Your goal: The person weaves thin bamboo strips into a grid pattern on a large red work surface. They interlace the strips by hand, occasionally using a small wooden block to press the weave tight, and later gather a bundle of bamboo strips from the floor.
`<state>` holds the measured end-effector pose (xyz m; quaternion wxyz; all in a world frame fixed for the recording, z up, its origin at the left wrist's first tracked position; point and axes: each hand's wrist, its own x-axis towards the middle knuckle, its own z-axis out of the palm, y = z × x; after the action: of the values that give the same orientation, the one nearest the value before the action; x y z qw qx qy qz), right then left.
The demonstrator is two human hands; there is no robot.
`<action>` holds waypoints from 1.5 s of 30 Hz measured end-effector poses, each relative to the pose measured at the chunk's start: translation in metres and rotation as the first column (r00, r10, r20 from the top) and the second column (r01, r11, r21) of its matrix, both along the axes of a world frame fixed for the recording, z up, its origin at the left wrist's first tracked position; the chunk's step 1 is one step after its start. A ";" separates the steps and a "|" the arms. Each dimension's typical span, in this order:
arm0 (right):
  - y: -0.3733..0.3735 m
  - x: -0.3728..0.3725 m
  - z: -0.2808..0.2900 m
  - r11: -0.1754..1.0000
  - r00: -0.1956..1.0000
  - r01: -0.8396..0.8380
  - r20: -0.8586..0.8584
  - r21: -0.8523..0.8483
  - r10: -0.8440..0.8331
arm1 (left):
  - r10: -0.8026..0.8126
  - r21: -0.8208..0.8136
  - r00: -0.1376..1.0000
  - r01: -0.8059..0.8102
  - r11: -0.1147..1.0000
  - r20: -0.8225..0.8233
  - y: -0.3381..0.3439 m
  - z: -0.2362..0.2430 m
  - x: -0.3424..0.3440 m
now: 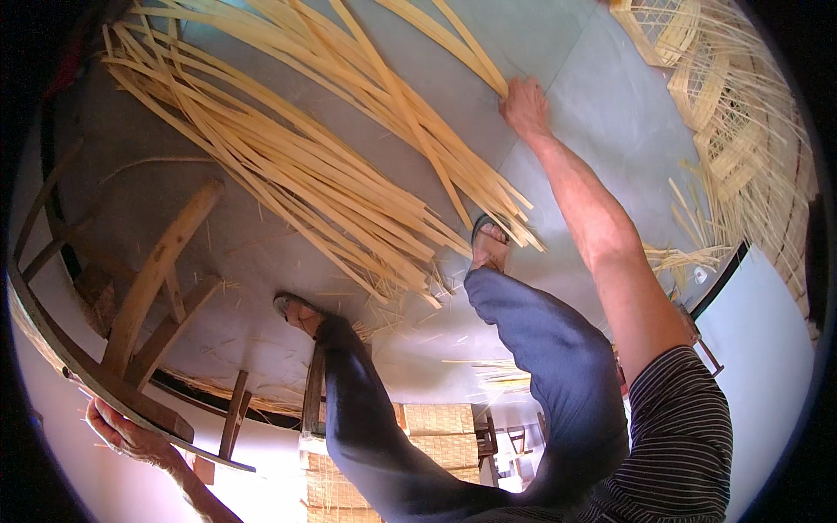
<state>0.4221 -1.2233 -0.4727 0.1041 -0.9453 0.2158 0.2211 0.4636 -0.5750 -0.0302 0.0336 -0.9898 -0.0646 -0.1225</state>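
Observation:
My right hand (526, 108) reaches far out over the floor, its fingers closed on the near end of a few long bamboo strips (466, 50). Two bundles of similar pale yellow strips, one nearer (288, 174) and one farther (384, 83), lie slantwise on the floor to its left. At the lower left, my left hand (131, 436) is beside the edge of a wooden bench (144, 405). Its fingers look spread and partly bent; whether they touch the wood I cannot tell. Thin pale slivers show around those fingertips.
Unfinished woven bamboo pieces (728, 131) with loose ends stand at the far right. My sandalled feet (490, 248) are close to the strips' near ends. Bench legs (166, 261) rise at the left. Woven panels (440, 436) and scattered slivers (501, 375) show below.

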 end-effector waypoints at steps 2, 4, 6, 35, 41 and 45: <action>-0.003 -0.004 -0.008 0.996 0.996 -0.085 0.008 0.037 0.084 | 0.037 -0.046 0.999 -0.037 0.998 -0.001 0.000 0.000 0.001; -0.002 -0.008 -0.015 0.994 0.996 -0.068 0.057 0.080 0.063 | 0.118 -0.096 0.993 -0.119 0.988 -0.012 -0.008 0.000 0.001; 0.004 -0.011 -0.016 0.993 0.995 -0.054 0.093 0.104 0.045 | 0.151 -0.113 0.988 -0.151 0.982 -0.012 -0.006 0.002 0.001; -0.086 -0.180 0.375 0.965 0.994 0.023 0.095 0.263 -0.049 | 0.001 -0.920 0.996 -0.086 0.383 -0.092 -0.208 0.021 -0.033; 0.000 -0.243 0.538 0.842 0.925 0.380 -0.162 0.383 -0.344 | -0.690 -0.533 0.328 -0.840 0.099 -0.645 -0.437 -0.023 -0.177; 0.036 -0.319 0.624 0.745 0.891 0.393 -0.024 0.539 -0.453 | -0.789 0.132 0.575 -0.783 -0.607 -0.215 -0.535 -0.011 -0.200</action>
<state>0.1031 -1.1872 0.1511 0.4199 -0.8158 0.3488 0.1910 0.2635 -1.1095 -0.0409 0.8346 0.0650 0.2185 -0.5014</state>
